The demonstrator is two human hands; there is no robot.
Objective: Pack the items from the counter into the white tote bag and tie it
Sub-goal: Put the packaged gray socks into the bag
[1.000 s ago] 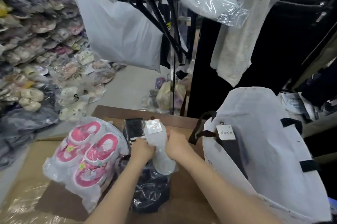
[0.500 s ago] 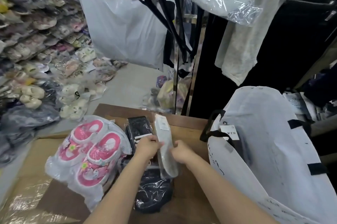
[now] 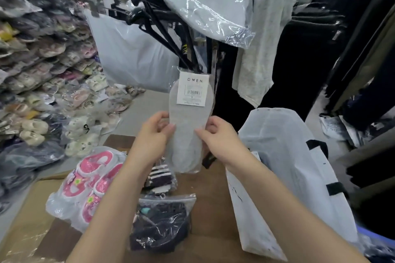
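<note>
A flat pack of grey socks [image 3: 189, 134] with a white label stands upright in the air above the counter. My left hand [image 3: 155, 134] pinches its left edge and my right hand [image 3: 218, 136] pinches its right edge. The white tote bag [image 3: 284, 168] with black handles stands open at the right. On the brown counter [image 3: 213, 209] lie a clear bag of pink slippers [image 3: 85, 185], a black-and-white striped sock pack [image 3: 159, 177] and a clear bag of dark clothing [image 3: 162, 224].
A rack with black hangers and plastic-covered garments [image 3: 192, 12] stands just beyond the counter. Bagged shoes [image 3: 42, 59] fill the wall and floor at the left. Dark clothes [image 3: 320, 48] hang at the right, behind the tote.
Both hands have lifted the grey sock pack off the pile on the counter and turned it upright, label facing me. The striped pack underneath now shows.
</note>
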